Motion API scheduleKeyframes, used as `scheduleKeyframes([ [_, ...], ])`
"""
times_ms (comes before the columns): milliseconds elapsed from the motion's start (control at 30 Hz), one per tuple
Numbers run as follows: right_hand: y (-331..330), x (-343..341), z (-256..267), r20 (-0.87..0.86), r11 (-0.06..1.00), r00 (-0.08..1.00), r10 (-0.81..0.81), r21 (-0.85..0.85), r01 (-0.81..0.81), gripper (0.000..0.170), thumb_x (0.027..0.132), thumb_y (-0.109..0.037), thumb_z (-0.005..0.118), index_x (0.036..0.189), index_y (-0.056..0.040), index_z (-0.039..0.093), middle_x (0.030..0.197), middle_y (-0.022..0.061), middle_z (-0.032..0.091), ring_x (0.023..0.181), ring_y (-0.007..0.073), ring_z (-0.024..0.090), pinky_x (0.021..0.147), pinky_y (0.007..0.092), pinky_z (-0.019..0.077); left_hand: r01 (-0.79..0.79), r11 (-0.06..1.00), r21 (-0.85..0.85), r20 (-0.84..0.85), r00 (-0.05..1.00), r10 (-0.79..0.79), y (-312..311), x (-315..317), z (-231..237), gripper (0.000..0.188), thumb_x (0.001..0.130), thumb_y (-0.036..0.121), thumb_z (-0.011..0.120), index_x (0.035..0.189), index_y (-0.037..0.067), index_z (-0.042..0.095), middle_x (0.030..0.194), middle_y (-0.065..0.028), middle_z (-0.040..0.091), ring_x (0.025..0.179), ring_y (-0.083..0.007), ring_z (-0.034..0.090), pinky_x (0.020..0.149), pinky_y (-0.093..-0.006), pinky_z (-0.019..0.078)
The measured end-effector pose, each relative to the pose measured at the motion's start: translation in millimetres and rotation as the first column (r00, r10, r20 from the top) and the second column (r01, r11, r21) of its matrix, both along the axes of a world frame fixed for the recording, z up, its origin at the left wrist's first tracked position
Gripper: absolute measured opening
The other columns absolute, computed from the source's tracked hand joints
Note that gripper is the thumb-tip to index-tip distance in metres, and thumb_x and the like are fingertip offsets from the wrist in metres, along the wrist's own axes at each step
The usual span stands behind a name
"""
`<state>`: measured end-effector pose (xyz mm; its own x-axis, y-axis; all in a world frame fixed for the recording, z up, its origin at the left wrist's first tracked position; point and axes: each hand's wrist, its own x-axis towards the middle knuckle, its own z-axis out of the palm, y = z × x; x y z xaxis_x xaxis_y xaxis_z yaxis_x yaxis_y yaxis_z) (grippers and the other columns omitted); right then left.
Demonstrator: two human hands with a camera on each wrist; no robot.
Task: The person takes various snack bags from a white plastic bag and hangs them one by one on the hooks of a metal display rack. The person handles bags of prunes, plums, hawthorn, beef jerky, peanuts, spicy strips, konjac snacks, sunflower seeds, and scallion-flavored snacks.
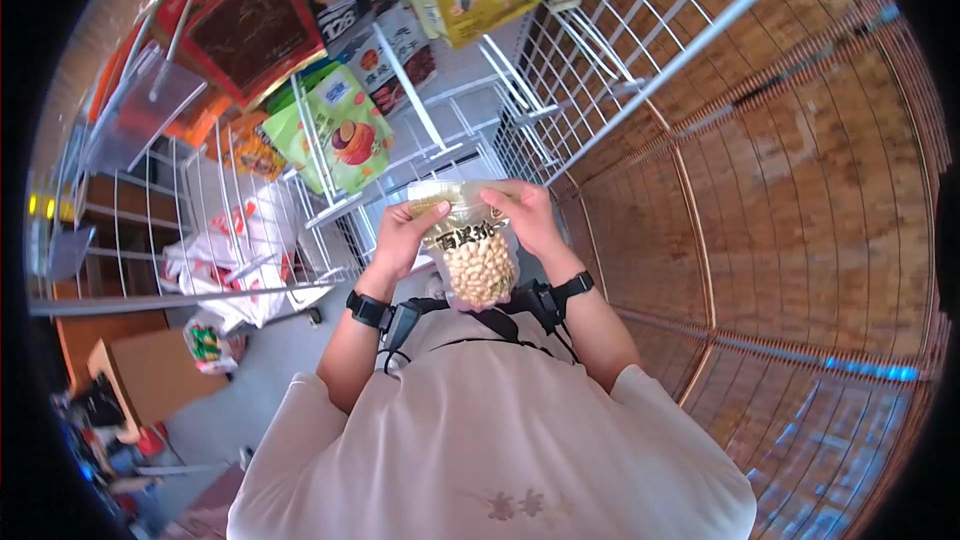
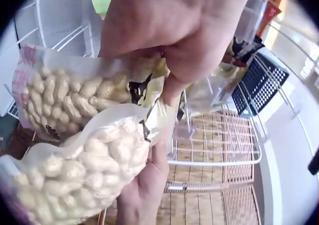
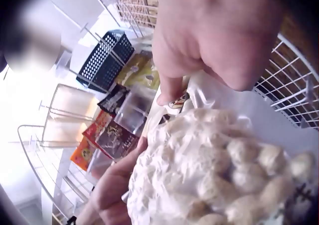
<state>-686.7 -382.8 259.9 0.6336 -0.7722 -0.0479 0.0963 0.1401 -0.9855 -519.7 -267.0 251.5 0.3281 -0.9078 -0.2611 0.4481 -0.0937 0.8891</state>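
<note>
Peanut bags (image 2: 92, 167): two in the left wrist view, one overlapping the other, gold tops together; the head view shows only one. They hang between the person's hands, near side of the wire rack (image 1: 408, 85). Nuts too many to count.

Left hand (image 1: 400, 238): pinching the top at left, thumb on the near face. Right hand (image 1: 527, 218): same grip at right. Two hands, both busy.

Progress, by judgement: bags in hand, done; putting them down, not yet. Whether the seals are intact, cannot tell. Nothing shows how many more bags are to be handled, if any.

Outward, far side: yellow packs (image 1: 465, 5), at least two; one dark basket (image 3: 104, 60). Far left: one red box (image 1: 250, 35); one light green pack (image 1: 345, 135), nearer than the box. Left, beyond the rack's wires: white plastic, (image 1: 240, 260) bag count unclear. Nearer left: one carton (image 1: 165, 375). Right: rattan panels (image 1: 790, 200), several.
</note>
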Motion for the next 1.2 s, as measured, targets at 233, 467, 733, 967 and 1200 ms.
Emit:
scheduleKeyframes([
  [233,-45,24,0,0.008,0.958,0.958,0.286,0.024,-0.286,0.02,0.085,-0.014,0.064,0.096,0.0033,0.066,0.088,0.0047,0.067,0.079,0.0085,0.059,0.072,0.0224,0.0461,-0.354,0.934,-0.047,-0.031,0.935,0.353,-10,-18,-1,0.02,0.083,0.012,0.067,0.096,-0.003,0.067,0.087,-0.007,0.068,0.073,-0.0089,0.061,0.067,-0.0228,0.0479],
  [467,-50,27,4,0.008,0.937,0.944,0.33,0.119,-0.329,0.021,0.081,-0.014,0.069,0.095,0.0024,0.066,0.088,0.0054,0.067,0.077,0.0097,0.06,0.071,0.0237,0.0474,-0.474,0.88,-0.007,0.057,0.879,0.474,-13,-32,-6,0.018,0.084,0.014,0.067,0.091,-0.002,0.068,0.081,-0.006,0.068,0.067,-0.0073,0.059,0.06,-0.0215,0.0467],
  [733,-41,27,3,-0.023,0.949,0.955,0.296,0.124,-0.291,0.018,0.077,-0.008,0.072,0.089,0.004,0.068,0.082,0.0082,0.068,0.072,0.0108,0.061,0.067,0.023,0.0482,-0.461,0.885,0.056,0.047,0.887,0.459,-10,-38,1,0.019,0.083,0.015,0.068,0.089,-0.003,0.068,0.08,-0.0053,0.068,0.065,-0.0067,0.059,0.057,-0.0207,0.046],
  [967,-37,35,9,-0.061,0.965,0.964,0.26,0.037,-0.259,0.018,0.08,-0.009,0.069,0.089,0.0055,0.068,0.08,0.0075,0.068,0.071,0.0092,0.06,0.065,0.0219,0.0475,-0.411,0.909,0.063,0.183,0.9,0.394,-14,-25,17,0.02,0.079,0.011,0.071,0.093,-0.003,0.068,0.083,-0.0056,0.068,0.07,-0.0083,0.06,0.063,-0.0218,0.0476],
  [1200,-40,44,5,-0.015,0.974,0.974,0.225,0.036,-0.224,0.018,0.08,-0.01,0.069,0.089,0.0057,0.068,0.08,0.0078,0.068,0.07,0.0098,0.061,0.065,0.0221,0.0478,-0.359,0.932,0.05,0.14,0.926,0.35,-19,-11,18,0.02,0.08,0.011,0.07,0.094,-0.003,0.067,0.084,-0.0057,0.068,0.071,-0.0079,0.061,0.063,-0.0215,0.0473],
])
